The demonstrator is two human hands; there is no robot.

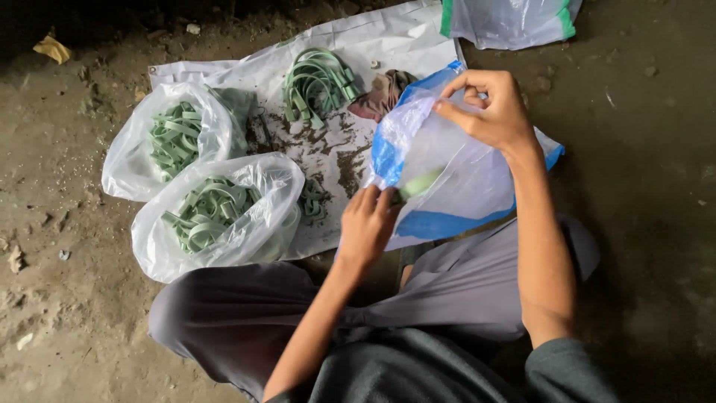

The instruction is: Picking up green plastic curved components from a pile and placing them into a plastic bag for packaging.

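Note:
My right hand (488,108) pinches the top rim of a clear plastic bag with blue bands (455,175) and holds it up. My left hand (367,224) grips the bag's lower left edge and holds a pale green strip (418,184) at the bag's side. Whether the strip lies inside the bag I cannot tell. I sit cross-legged on the ground in grey trousers, with the bag over my knees.
Two clear bags (168,138) (216,216) full of green loop-shaped pieces lie at the left on a white sheet (335,149). A loose pile of green loops (317,83) and a brown rag (384,93) lie behind. Another bag (511,21) sits top right. Bare dirt surrounds.

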